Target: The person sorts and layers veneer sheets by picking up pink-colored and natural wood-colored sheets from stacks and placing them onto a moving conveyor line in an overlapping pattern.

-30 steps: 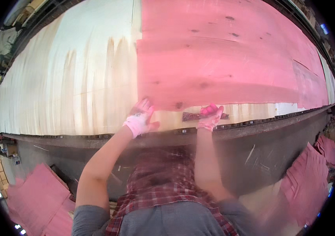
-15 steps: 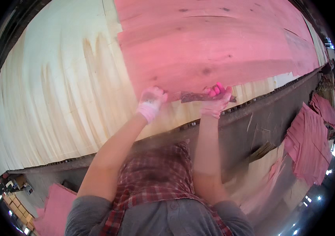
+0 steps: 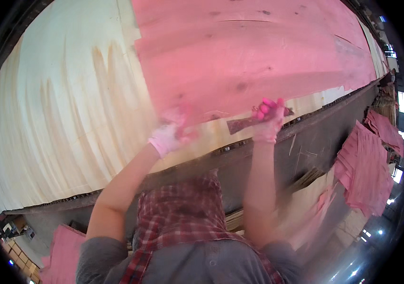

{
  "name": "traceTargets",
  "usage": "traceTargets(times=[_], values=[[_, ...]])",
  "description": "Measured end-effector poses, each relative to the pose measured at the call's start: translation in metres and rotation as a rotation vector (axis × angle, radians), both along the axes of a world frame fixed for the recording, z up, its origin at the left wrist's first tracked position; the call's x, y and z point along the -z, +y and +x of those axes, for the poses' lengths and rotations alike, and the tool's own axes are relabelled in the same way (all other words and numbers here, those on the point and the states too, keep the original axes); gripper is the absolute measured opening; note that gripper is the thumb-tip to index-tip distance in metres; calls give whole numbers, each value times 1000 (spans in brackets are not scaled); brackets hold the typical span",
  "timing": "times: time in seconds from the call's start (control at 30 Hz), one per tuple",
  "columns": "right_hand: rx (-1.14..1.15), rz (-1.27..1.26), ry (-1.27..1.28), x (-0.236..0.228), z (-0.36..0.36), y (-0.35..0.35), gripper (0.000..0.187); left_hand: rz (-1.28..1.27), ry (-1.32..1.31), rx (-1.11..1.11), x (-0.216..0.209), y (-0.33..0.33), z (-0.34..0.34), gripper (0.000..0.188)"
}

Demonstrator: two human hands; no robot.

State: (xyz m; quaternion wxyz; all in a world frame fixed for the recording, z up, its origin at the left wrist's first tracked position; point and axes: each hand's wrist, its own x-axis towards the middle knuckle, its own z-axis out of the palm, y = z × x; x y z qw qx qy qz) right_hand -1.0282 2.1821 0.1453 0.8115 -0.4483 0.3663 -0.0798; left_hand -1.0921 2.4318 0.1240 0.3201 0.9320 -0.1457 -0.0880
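Observation:
A pink-stained veneer sheet (image 3: pixel 249 52) lies over pale cream veneer (image 3: pixel 78 118) on a long raised bench. My left hand (image 3: pixel 176 128), in a stained white glove, is at the pink sheet's near left corner. Its fingers are smeared by motion, so I cannot make out whether it grips anything. Farther right, my right hand (image 3: pixel 269 119), gloved with bright pink fingertips, is closed around a dark brown flat strip (image 3: pixel 242 124). The strip sticks out of both sides of the hand, just off the sheet's near edge; its exact kind does not show.
The bench's dark near edge (image 3: pixel 187 165) runs between my body and the sheets. Stacked pink sheets (image 3: pixel 363 168) hang at the right, with pale sheets (image 3: pixel 313 203) below them. Another pink pile (image 3: pixel 64 253) stands at the lower left.
My left hand has moved left and slightly down, its fingers now blurred. My right hand has shifted a little right, and the dark strip is more tilted, its left end lower.

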Motion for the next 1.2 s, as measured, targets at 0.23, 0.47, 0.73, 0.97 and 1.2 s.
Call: traceTargets(times=[0.23,0.47,0.73,0.97,1.2], values=[[76,388,-60,73,-3,26,47,384,29,186,32,-25,8,55],[189,173,-1,79,-11,23,50,377,-8,145,65,-32,-5,54],[169,284,26,87,-20,21,53,502,87,188,45,-43,13,57],[267,254,32,81,-21,35,50,393,0,101,36,-46,14,51],[196,281,-202,59,-40,34,50,-418,293,-346,35,-25,-2,26]])
